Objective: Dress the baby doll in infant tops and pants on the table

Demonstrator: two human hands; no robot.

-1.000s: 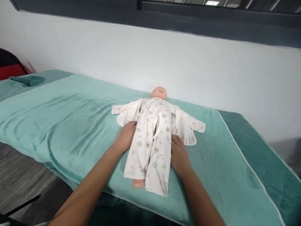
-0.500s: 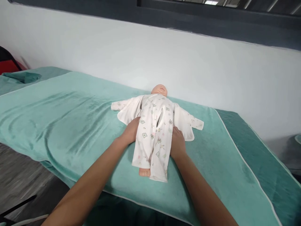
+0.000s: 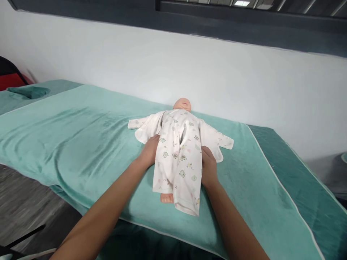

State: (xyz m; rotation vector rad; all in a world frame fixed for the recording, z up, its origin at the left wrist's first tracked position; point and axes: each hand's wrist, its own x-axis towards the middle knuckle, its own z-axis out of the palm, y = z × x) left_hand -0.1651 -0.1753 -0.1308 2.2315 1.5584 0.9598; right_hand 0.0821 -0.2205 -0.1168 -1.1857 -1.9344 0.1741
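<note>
- Green plush cloth (image 3: 81, 144) covers most of the bed (image 3: 300, 177), creased toward its left end; darker green shows along the right end.
- The doll (image 3: 182, 104) lies across the bed, its head close to the far edge by the white wall (image 3: 244, 83), its lower end toward the near edge.
- White printed trousers (image 3: 175, 155) cover the doll's front up to the chest; 1 bare foot (image 3: 166, 198) shows under the left hem.
- A white jacket (image 3: 210, 135) spreads out on both sides, its 2 sleeves pointing toward the bed's left and right ends.
- The left hand (image 3: 150, 150) touches the trousers' left side, the right hand (image 3: 209, 167) their right side; fingertips are hidden, so I cannot tell whether either grips the fabric.
</note>
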